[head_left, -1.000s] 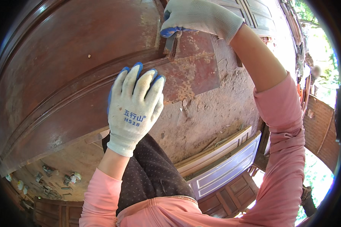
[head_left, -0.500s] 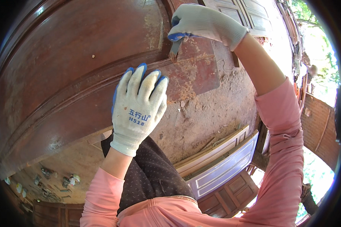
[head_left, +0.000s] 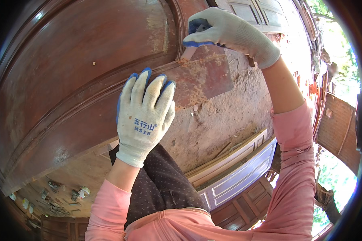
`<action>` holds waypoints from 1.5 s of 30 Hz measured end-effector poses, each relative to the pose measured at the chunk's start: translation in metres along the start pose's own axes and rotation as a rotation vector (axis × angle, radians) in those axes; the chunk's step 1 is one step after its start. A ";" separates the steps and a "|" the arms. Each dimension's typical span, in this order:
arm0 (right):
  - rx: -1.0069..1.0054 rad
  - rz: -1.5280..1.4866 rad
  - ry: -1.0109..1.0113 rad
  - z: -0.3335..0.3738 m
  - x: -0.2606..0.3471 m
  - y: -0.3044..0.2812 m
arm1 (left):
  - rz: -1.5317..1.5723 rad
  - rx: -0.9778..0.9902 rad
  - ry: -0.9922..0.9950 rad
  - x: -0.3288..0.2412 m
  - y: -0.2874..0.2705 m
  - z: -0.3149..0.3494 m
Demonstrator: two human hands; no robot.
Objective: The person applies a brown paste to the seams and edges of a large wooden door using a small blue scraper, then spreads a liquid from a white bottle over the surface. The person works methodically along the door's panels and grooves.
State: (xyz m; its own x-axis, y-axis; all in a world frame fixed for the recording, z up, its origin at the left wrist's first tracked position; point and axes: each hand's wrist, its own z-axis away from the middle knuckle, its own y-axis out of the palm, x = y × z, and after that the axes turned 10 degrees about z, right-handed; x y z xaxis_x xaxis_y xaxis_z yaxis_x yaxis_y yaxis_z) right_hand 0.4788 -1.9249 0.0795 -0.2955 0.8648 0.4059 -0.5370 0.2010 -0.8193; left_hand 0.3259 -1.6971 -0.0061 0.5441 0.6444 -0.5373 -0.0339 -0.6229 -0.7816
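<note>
A large reddish-brown panelled wooden door (head_left: 88, 36) lies in front of me. My left hand (head_left: 145, 110), in a white knit glove with blue coating, rests flat on its near edge, fingers stretched and slightly apart. My right hand (head_left: 231, 38), gloved alike, is closed around a scraper. The flat blade of the scraper (head_left: 188, 53) slants down to the left and meets the door beside the raised moulding. Around it the surface (head_left: 207, 78) is patchy and worn, with pale flaky marks. The scraper's handle is mostly hidden in my palm.
A small light chip (head_left: 93, 63) lies on the door panel. Dusty ground (head_left: 237, 108) stretches beyond the door's right edge. Lower right are a bluish-white panel (head_left: 241, 170) and a brown panelled door (head_left: 243, 205). Small containers (head_left: 81, 193) stand on the ground at lower left.
My right hand has shifted right and turned, tilting the scraper so its blade tip has come slightly left and its handle leans right. My left hand has stayed almost in place.
</note>
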 end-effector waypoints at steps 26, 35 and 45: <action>0.002 -0.088 0.028 -0.012 -0.037 0.019 | -0.030 -0.001 0.004 0.002 0.000 0.001; 0.065 -0.062 0.071 -0.012 -0.035 0.018 | -0.036 -0.007 -0.005 0.002 0.001 0.002; 0.029 -0.178 0.076 -0.003 -0.030 0.018 | -0.031 -0.001 -0.007 0.002 0.001 0.003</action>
State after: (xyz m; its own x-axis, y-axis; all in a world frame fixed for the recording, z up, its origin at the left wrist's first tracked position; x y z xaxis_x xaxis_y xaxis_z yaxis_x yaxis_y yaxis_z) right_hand 0.4801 -1.9461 0.0512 -0.1340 0.8494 0.5104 -0.5980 0.3414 -0.7251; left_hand 0.3249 -1.6948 -0.0086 0.5387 0.6666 -0.5152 -0.0161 -0.6032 -0.7974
